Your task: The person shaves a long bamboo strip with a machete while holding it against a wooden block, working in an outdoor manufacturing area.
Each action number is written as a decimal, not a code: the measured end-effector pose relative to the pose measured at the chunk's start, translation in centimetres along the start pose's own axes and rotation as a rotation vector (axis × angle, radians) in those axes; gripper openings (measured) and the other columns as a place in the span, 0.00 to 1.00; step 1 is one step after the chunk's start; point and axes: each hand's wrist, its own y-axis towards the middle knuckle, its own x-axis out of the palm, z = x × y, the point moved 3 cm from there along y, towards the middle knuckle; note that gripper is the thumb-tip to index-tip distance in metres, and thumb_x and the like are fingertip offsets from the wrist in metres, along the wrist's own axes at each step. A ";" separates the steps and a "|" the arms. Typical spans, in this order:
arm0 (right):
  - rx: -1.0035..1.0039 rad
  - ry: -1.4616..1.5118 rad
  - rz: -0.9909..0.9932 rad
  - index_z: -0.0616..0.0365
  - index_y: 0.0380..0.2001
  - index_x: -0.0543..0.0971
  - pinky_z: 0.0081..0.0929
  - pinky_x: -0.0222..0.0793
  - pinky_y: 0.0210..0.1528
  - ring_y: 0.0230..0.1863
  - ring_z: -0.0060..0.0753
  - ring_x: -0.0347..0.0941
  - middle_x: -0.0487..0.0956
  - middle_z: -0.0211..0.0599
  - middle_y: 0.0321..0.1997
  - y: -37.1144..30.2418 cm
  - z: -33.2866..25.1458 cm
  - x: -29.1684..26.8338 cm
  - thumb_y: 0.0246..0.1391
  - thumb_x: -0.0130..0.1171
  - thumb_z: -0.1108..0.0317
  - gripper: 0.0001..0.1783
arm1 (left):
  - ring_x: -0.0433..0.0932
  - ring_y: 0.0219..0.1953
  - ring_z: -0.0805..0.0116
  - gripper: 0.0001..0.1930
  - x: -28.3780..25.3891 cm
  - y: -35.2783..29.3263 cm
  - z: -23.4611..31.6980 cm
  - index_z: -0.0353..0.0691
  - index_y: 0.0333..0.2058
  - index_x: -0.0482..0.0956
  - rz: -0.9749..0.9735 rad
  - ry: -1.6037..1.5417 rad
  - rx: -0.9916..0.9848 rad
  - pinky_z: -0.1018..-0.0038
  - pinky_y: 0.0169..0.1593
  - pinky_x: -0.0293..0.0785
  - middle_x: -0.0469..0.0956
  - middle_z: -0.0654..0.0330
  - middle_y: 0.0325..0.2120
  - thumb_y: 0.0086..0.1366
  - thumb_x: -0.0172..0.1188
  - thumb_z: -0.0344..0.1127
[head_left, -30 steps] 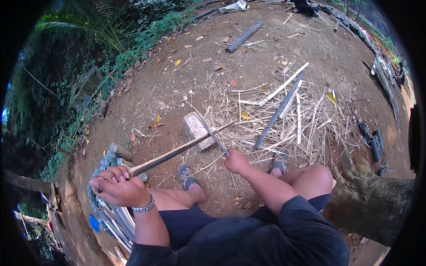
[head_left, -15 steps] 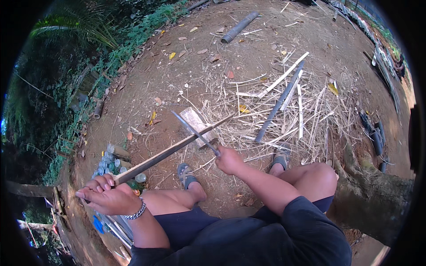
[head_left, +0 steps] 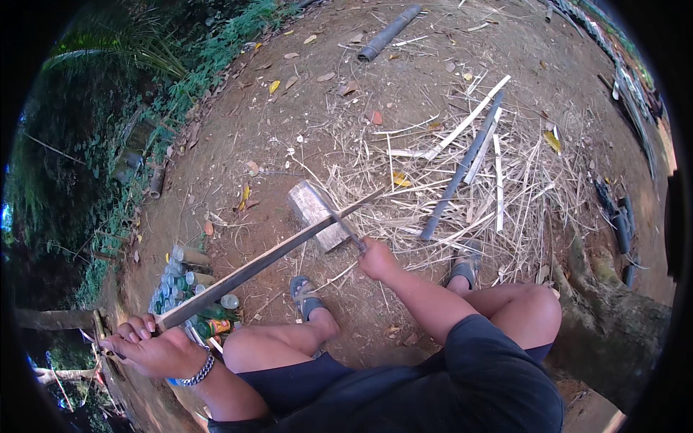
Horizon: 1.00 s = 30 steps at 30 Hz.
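A long split bamboo strip [head_left: 249, 271], dark on its side and pale along its upper edge, lies slantwise across a short wooden block [head_left: 307, 202] on the ground. Its near end is in my left hand [head_left: 160, 348], the fingers curled around it. My right hand [head_left: 378, 258] is wrapped round the handle of a long-bladed knife [head_left: 339, 219]. The blade crosses the strip above the block and is smeared by motion, so I cannot tell if it touches. The handle is mostly hidden by my fingers.
Pale bamboo shavings [head_left: 426, 198] litter the ground ahead, with a dark split strip [head_left: 462, 169] on them. Glass bottles [head_left: 184, 285] are piled beside my left leg. A bamboo tube [head_left: 390, 33] lies farther off. Thick tree roots [head_left: 599, 317] rise at my right.
My left hand has drawn back toward the lower left with the strip. My right hand has shifted slightly right, and the knife's blade now stands steeper and blurred over the block.
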 end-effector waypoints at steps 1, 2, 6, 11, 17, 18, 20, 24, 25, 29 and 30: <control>0.108 0.042 0.029 0.61 0.41 0.75 0.46 0.71 0.45 0.41 0.54 0.77 0.79 0.55 0.38 1.8 3.2 0.6 0.49 0.55 0.68 0.15 | 0.55 0.17 0.80 0.18 0.0 0.3 -0.4 0.45 0.24 0.59 0.016 0.029 -0.003 0.81 0.21 0.54 0.55 0.69 0.17 0.72 0.48 0.45; 0.098 0.032 0.011 0.60 0.41 0.75 0.46 0.71 0.45 0.40 0.55 0.76 0.79 0.55 0.37 2.3 4.0 -0.2 0.49 0.54 0.68 0.15 | 0.55 0.17 0.80 0.18 -0.2 0.6 -0.8 0.45 0.23 0.59 0.017 0.034 -0.012 0.81 0.22 0.54 0.55 0.69 0.17 0.72 0.48 0.44; -0.135 -0.080 -0.052 0.57 0.39 0.75 0.46 0.72 0.45 0.40 0.56 0.77 0.79 0.53 0.36 0.3 -4.0 -1.6 0.49 0.55 0.68 0.12 | 0.55 0.18 0.79 0.20 -0.7 1.8 -1.3 0.47 0.21 0.56 -0.031 0.009 -0.005 0.81 0.23 0.54 0.55 0.69 0.16 0.73 0.47 0.44; 0.094 -0.041 -0.036 0.55 0.38 0.74 0.47 0.71 0.44 0.40 0.53 0.77 0.79 0.51 0.34 5.1 4.5 -0.6 0.49 0.56 0.68 0.12 | 0.57 0.18 0.79 0.19 0.6 2.8 -1.9 0.45 0.22 0.57 -0.084 0.049 -0.044 0.82 0.23 0.57 0.55 0.69 0.17 0.73 0.44 0.44; -0.071 -0.119 -0.168 0.58 0.39 0.75 0.43 0.72 0.46 0.43 0.51 0.77 0.80 0.51 0.38 4.7 -0.2 -2.6 0.50 0.56 0.68 0.12 | 0.55 0.19 0.77 0.20 0.0 5.1 -3.7 0.47 0.21 0.54 -0.106 0.093 -0.053 0.80 0.23 0.58 0.54 0.68 0.17 0.74 0.42 0.41; -0.063 -0.110 -0.157 0.59 0.39 0.75 0.43 0.72 0.46 0.43 0.51 0.77 0.80 0.52 0.39 5.1 0.1 -2.6 0.50 0.56 0.68 0.12 | 0.55 0.20 0.76 0.20 0.2 5.8 -3.9 0.46 0.21 0.54 -0.121 0.093 -0.058 0.80 0.24 0.57 0.55 0.67 0.17 0.74 0.43 0.43; -0.046 -0.092 -0.135 0.59 0.39 0.75 0.43 0.72 0.46 0.44 0.51 0.77 0.79 0.53 0.39 6.0 1.4 -2.3 0.49 0.55 0.68 0.13 | 0.55 0.19 0.77 0.20 -0.1 6.5 -4.8 0.46 0.22 0.54 -0.056 0.088 -0.085 0.82 0.23 0.57 0.55 0.67 0.17 0.74 0.43 0.43; 0.292 -0.063 -0.028 0.58 0.38 0.75 0.46 0.71 0.45 0.41 0.54 0.77 0.79 0.52 0.35 12.1 13.9 -1.1 0.48 0.56 0.67 0.13 | 0.56 0.19 0.77 0.20 -0.4 8.1 -6.0 0.45 0.21 0.54 -0.093 0.108 -0.113 0.83 0.24 0.60 0.55 0.67 0.16 0.74 0.41 0.43; 0.267 -0.067 -0.047 0.58 0.38 0.75 0.46 0.71 0.45 0.41 0.54 0.77 0.79 0.52 0.35 12.4 11.8 -1.4 0.49 0.56 0.68 0.12 | 0.56 0.18 0.77 0.20 -1.1 9.0 -6.4 0.45 0.21 0.54 -0.102 0.095 -0.122 0.82 0.25 0.61 0.55 0.67 0.16 0.75 0.41 0.43; 0.035 -0.175 0.007 0.63 0.36 0.75 0.46 0.71 0.44 0.40 0.55 0.77 0.80 0.53 0.35 10.2 8.3 -1.7 0.50 0.54 0.68 0.11 | 0.57 0.18 0.77 0.20 -1.5 9.6 -7.1 0.45 0.21 0.56 -0.059 0.096 -0.119 0.82 0.25 0.58 0.58 0.67 0.16 0.74 0.42 0.42; 0.198 -0.165 0.039 0.63 0.36 0.78 0.45 0.72 0.44 0.40 0.55 0.77 0.80 0.55 0.37 11.0 12.4 -1.0 0.49 0.54 0.67 0.13 | 0.57 0.19 0.77 0.20 -0.7 9.3 -7.5 0.45 0.20 0.56 -0.061 0.104 -0.139 0.82 0.25 0.58 0.57 0.67 0.16 0.74 0.42 0.42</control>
